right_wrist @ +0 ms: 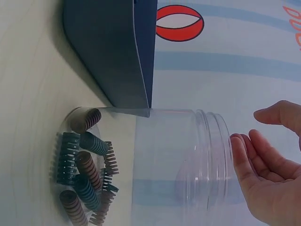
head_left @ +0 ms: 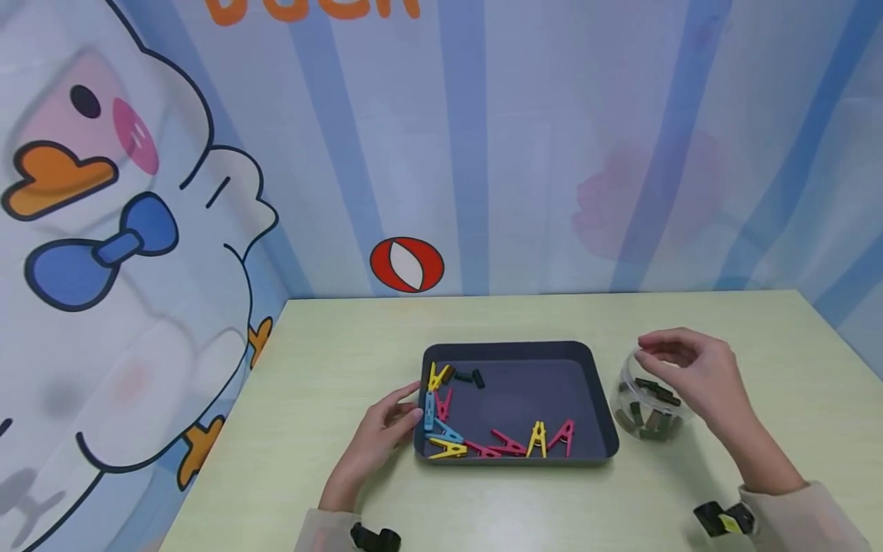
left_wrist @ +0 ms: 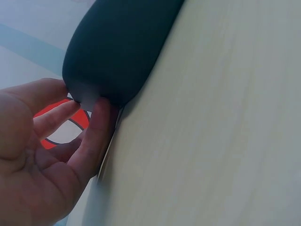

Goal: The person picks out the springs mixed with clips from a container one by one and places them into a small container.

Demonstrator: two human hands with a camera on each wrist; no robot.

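My left hand [head_left: 378, 438] touches the outside of the left wall of a dark grey tray [head_left: 510, 352], its fingertips also against the tray in the left wrist view. Along the tray's left and front sides lie several yellow, blue and pink clothespins [head_left: 537, 438]. Short dark green and brown springs [head_left: 478, 378] are at its back left. Above the mouth of a clear plastic jar [right_wrist: 164, 155] is my right hand [right_wrist: 273, 174], thumb and fingers apart with nothing between them. Several green and brown coil springs [right_wrist: 88, 190] lie at the jar's bottom.
The pale wooden table [head_left: 524, 506] carries the tray and, close to its right, the jar. Behind stands a blue striped backdrop [head_left: 524, 153], with a printed duck on the left. Dark wrist cameras [head_left: 375, 538] are strapped at both sleeves.
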